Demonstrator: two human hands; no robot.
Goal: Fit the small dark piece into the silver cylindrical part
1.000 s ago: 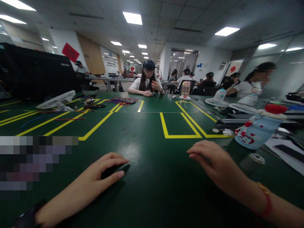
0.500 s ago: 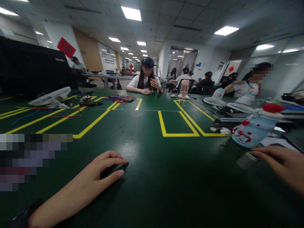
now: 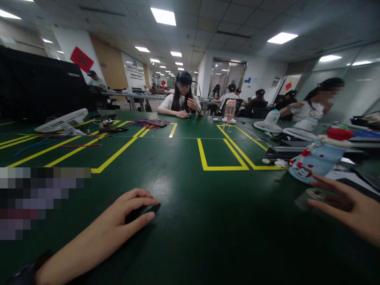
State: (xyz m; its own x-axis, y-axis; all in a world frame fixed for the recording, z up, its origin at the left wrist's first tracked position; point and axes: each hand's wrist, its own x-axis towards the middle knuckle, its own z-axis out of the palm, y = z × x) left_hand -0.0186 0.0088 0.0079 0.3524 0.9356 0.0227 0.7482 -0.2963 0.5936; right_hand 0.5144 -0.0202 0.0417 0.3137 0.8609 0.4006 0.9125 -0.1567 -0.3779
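My right hand [image 3: 353, 209] has fingers spread wide around a small dark cylinder with a pale patterned top [image 3: 314, 196], near the table's [image 3: 208, 221] right edge, just below the blue bottle [image 3: 311, 162]. Not gripped yet. Best closed low on its sides, clear of the bottle. Left hand [image 3: 124, 219] lies flat, loosely cupped, empty.

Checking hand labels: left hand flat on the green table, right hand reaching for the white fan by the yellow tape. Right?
Not quite. In the head view the right hand reaches for a small round can beside the blue bottle, not a fan. The left hand does lie on the green table.
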